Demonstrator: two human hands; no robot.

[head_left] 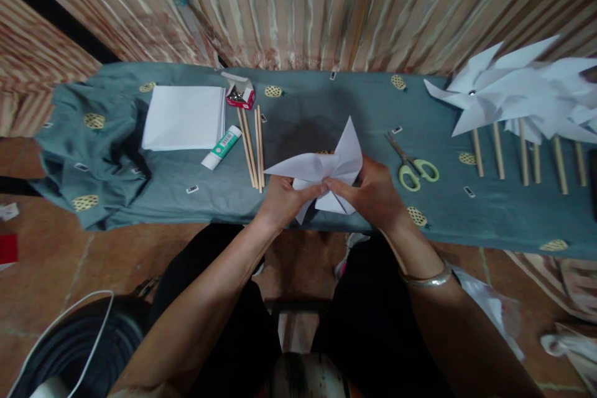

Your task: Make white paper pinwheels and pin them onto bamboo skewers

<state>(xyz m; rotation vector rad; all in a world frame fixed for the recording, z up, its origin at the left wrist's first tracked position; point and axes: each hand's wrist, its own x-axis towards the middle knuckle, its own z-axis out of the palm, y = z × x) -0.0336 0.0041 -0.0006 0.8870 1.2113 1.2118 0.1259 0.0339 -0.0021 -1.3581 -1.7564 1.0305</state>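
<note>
A white paper pinwheel (pixel 342 161) is held above the front of the cloth-covered table (pixel 298 90), its blades folded in toward the centre. My left hand (pixel 284 202) grips its left side, with the thumb pressed at the middle. On the right side, my right hand (pixel 373 189) pinches it, its thumb meeting the left one at the centre. The fingers behind the paper are hidden. Left of my hands lie several thin wooden sticks (pixel 252 149). Scissors with green handles (pixel 413 168) rest to the right of my right hand.
A stack of white paper (pixel 184 117) lies at the left, beside a glue stick (pixel 222 147). Behind the sticks stands an open red box (pixel 240 93) of small metal pins. Several finished pinwheels on sticks (pixel 508 90) overlap at the right. A pleated curtain (pixel 298 9) hangs behind the table.
</note>
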